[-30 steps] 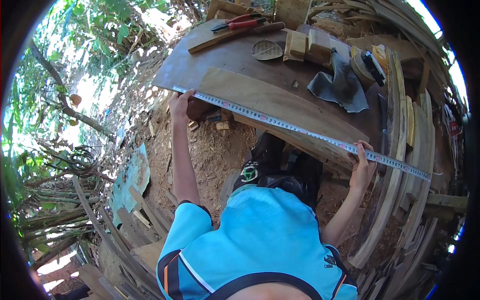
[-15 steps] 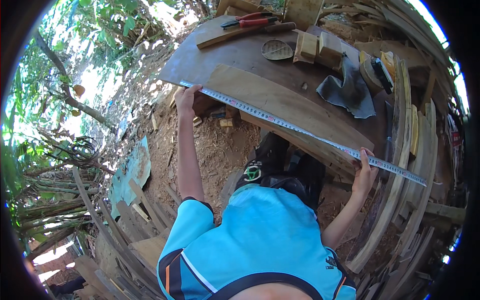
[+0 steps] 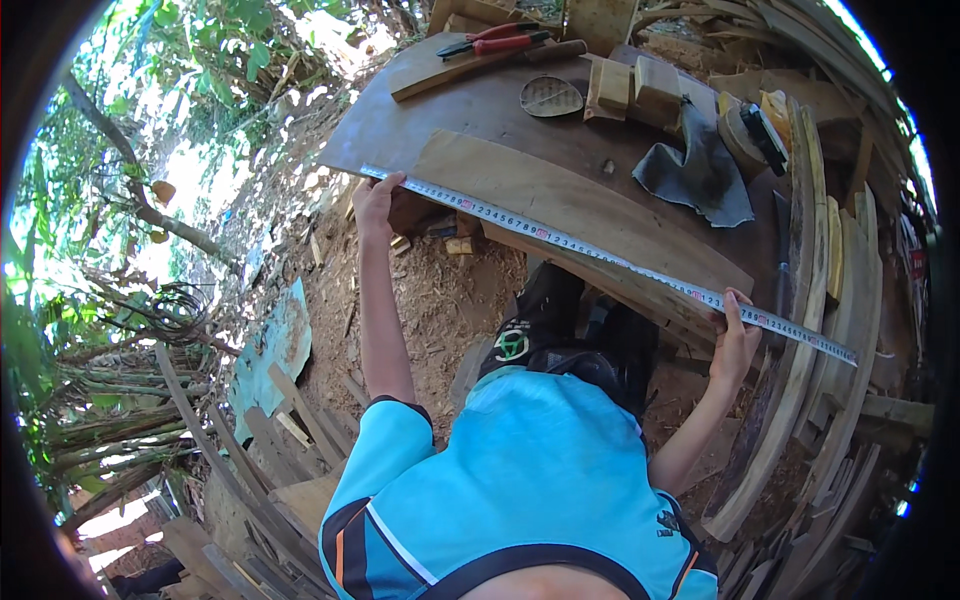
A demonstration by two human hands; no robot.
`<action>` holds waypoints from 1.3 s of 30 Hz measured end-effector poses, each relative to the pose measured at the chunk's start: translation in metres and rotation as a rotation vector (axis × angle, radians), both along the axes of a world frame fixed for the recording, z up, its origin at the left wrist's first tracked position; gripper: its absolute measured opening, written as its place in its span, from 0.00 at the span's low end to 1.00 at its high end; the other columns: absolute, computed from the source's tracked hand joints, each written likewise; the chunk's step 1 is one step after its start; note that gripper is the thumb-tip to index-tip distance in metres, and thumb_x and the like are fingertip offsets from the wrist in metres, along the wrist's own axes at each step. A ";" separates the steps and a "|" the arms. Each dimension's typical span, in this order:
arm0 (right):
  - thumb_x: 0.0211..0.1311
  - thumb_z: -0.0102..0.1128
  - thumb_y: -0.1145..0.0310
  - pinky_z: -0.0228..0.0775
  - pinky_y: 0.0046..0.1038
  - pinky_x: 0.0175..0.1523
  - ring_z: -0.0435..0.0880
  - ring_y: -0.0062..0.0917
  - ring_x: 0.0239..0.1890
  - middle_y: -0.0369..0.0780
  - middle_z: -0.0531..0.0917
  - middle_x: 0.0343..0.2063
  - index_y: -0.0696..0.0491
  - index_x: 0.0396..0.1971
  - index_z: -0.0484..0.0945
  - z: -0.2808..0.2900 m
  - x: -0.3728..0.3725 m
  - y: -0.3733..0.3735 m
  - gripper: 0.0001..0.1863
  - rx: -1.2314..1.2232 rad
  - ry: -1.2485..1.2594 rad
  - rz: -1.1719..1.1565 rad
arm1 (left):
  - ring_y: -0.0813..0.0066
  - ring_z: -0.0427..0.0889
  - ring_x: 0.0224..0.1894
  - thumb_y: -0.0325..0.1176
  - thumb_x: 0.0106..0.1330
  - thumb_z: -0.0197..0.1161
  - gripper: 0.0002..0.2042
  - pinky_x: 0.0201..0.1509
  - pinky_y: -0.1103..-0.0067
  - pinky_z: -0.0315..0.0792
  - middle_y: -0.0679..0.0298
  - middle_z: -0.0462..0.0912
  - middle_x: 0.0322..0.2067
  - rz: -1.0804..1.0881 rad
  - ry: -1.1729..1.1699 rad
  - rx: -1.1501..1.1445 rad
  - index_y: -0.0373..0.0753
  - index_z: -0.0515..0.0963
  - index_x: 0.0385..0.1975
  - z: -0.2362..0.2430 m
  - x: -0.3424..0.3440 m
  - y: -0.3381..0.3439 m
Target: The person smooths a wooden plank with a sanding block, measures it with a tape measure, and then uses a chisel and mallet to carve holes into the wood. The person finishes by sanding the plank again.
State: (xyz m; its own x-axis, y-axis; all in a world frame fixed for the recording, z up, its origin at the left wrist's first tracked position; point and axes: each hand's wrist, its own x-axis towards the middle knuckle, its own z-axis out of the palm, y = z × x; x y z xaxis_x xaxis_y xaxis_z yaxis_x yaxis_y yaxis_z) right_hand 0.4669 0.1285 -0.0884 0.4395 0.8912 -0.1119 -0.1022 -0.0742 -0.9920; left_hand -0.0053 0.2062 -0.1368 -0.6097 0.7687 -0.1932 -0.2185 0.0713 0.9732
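A long white measuring tape (image 3: pixel 560 240) with black marks and red squares stretches straight across the near edge of a flat wooden board (image 3: pixel 520 187). My left hand (image 3: pixel 376 200) pinches the tape near its left end, at the corner of the work table. My right hand (image 3: pixel 735 335) grips it from below beside the board's right end, thumb and fingers closed on the strip. Past my right hand the tape runs on over upright-looking wood strips at the right. Part of each hand's fingers is hidden behind the tape.
On the dark table (image 3: pixel 385 115) lie red-handled pliers (image 3: pixel 508 40), a round disc (image 3: pixel 551 97), wooden blocks (image 3: pixel 655 85) and a grey cloth (image 3: pixel 700 170). Long curved-looking wood strips (image 3: pixel 785 400) border the right. Planks (image 3: pixel 290 430) and a pale green sheet (image 3: pixel 275 350) lie at lower left.
Both hands still hold the measuring tape along the board in nearly the same place. The whole view has shifted slightly.
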 end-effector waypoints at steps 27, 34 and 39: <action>0.43 0.63 0.69 0.66 0.24 0.38 0.77 0.24 0.30 0.38 0.77 0.27 0.55 0.29 0.76 -0.026 0.038 -0.024 0.11 -0.138 -0.481 -0.371 | 0.76 0.75 0.27 0.25 0.47 0.65 0.10 0.29 0.84 0.73 0.62 0.76 0.28 -0.017 0.043 -0.057 0.33 0.73 0.29 0.000 -0.004 0.007; 0.47 0.60 0.74 0.69 0.18 0.25 0.75 0.17 0.24 0.37 0.77 0.24 0.59 0.31 0.74 -0.013 0.028 -0.028 0.09 -0.136 -0.323 -0.351 | 0.73 0.76 0.30 0.25 0.46 0.64 0.12 0.34 0.81 0.74 0.61 0.76 0.29 0.000 0.074 -0.081 0.30 0.73 0.31 -0.009 -0.019 0.005; 0.49 0.57 0.76 0.72 0.19 0.30 0.77 0.19 0.27 0.40 0.78 0.25 0.61 0.31 0.74 -0.009 0.029 -0.036 0.08 -0.118 -0.124 -0.334 | 0.73 0.76 0.30 0.25 0.47 0.64 0.12 0.33 0.81 0.75 0.61 0.77 0.29 -0.006 0.053 -0.115 0.30 0.73 0.31 -0.009 -0.021 0.011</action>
State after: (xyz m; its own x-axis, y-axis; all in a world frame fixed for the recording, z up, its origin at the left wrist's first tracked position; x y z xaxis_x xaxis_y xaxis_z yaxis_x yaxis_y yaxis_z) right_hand 0.4955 0.0921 -0.0977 0.7203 0.6807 -0.1334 -0.0200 -0.1719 -0.9849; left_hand -0.0259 0.2167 -0.1458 -0.6169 0.7471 -0.2474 -0.1657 0.1840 0.9688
